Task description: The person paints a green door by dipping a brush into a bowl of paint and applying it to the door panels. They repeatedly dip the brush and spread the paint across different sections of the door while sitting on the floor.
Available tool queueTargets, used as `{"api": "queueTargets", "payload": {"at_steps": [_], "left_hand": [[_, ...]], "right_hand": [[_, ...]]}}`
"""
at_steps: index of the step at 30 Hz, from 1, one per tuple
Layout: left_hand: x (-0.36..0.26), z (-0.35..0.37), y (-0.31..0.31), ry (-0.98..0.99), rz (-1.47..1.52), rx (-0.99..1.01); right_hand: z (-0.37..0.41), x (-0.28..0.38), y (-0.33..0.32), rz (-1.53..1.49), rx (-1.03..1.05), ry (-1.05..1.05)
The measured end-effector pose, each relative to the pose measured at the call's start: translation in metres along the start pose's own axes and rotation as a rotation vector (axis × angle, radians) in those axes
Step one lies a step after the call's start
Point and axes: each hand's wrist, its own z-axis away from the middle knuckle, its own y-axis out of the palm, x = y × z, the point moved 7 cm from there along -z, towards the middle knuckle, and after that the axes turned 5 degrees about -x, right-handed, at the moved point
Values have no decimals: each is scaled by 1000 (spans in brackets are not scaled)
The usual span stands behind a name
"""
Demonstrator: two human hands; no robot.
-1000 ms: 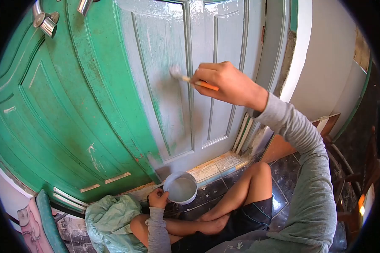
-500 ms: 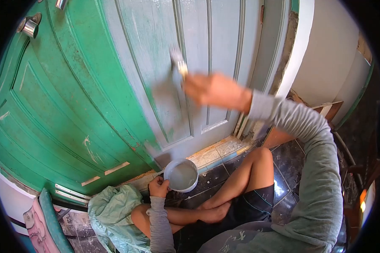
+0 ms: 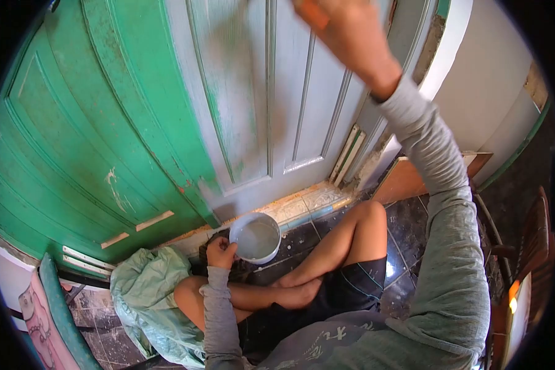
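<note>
My left hand (image 3: 221, 253) pinches the rim or handle of a round bucket (image 3: 256, 238) of pale grey paint, low beside my crossed legs. High up at the top edge of the view, my right hand (image 3: 342, 37) is raised in front of the door, its fingers closed and partly cut off. Something orange shows at the fingers; the brush itself cannot be made out. Behind it, the door panel (image 3: 246, 123) is coated grey, with green showing through in streaks, and a shadow falls across it. The door leaf (image 3: 123, 105) at the left is green.
A pale green cloth (image 3: 151, 277) lies left of my legs. Dark tiles (image 3: 407, 228) cover the floor. A brown board (image 3: 407, 179) leans near the door frame at the right, a wooden chair (image 3: 533, 246) stands far right, and a pink item (image 3: 40, 308) is at lower left.
My right hand has moved up and to the right, and the brush seen earlier is now out of sight. The view has shifted slightly; my left hand still holds the bucket.
</note>
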Motion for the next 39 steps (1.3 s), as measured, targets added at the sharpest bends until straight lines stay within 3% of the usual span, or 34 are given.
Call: {"api": "queueTargets", "payload": {"at_steps": [4, 6, 10, 14, 16, 19, 21, 22, 23, 28, 36, 39], "left_hand": [[-7, 7, 3, -31, 46, 15], [-4, 9, 3, -52, 62, 22], [14, 4, 2, -34, -9, -18], [31, -1, 8, -42, 37, 21], [34, -2, 13, -61, 36, 13], [41, -14, 22, -49, 28, 19], [54, -18, 25, -5, -179, -5], [31, -5, 29, -40, -116, -26], [31, -4, 30, -53, -97, -32], [11, 5, 42, -77, -131, -3], [18, 5, 43, -88, -122, -15], [18, 3, 43, -70, -151, -7]], "right_hand": [[125, 102, 53, -128, 348, -24], [180, 153, 63, -337, 487, 113], [265, 206, 93, -486, 781, 133], [216, 122, 89, -410, 591, 188], [153, 80, 47, -519, 291, 403], [119, 58, 5, -410, 109, 542], [148, 87, 3, -636, 272, 670], [166, 107, 1, -748, 362, 741], [191, 132, 7, -873, 578, 798], [282, 237, 23, -851, 817, 542], [315, 291, 45, -793, 1045, 266], [312, 284, 47, -907, 1007, 378]]}}
